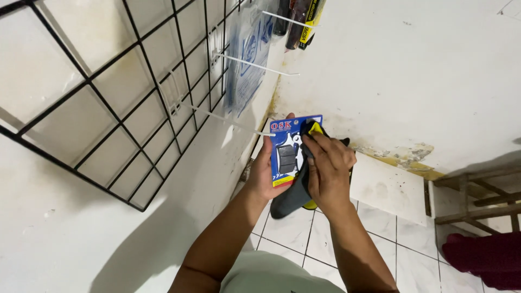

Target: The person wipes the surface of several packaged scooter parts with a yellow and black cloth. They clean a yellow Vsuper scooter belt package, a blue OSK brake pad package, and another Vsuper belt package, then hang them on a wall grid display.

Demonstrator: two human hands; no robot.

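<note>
We see a white wall (423, 70) filling most of the view, stained and peeling along its base, with a black wire grid (108, 108) hung on it at the left. White hooks (255, 64) stick out from the grid, and a clear blue-printed bag (247, 54) hangs from one of them; a few dark and yellow packets (301, 19) hang at the top edge. Below lies a white tiled floor (380, 239), with a wooden frame (477, 201) and a dark red cloth (483, 258) at the right. Near the middle, the left hand (266, 173) is wrapped around the left edge of a blue card pack (287, 152), holding it upright just in front of the lowest hook. The pack shows dark rectangular pads under a clear blister. The right hand (328, 171) is closed on a grey and yellow rag (296, 195), pressing it against the right side of the pack, so the rag touches the card and hangs down below both hands. Whether the rag is one piece or two we cannot tell from here.
</note>
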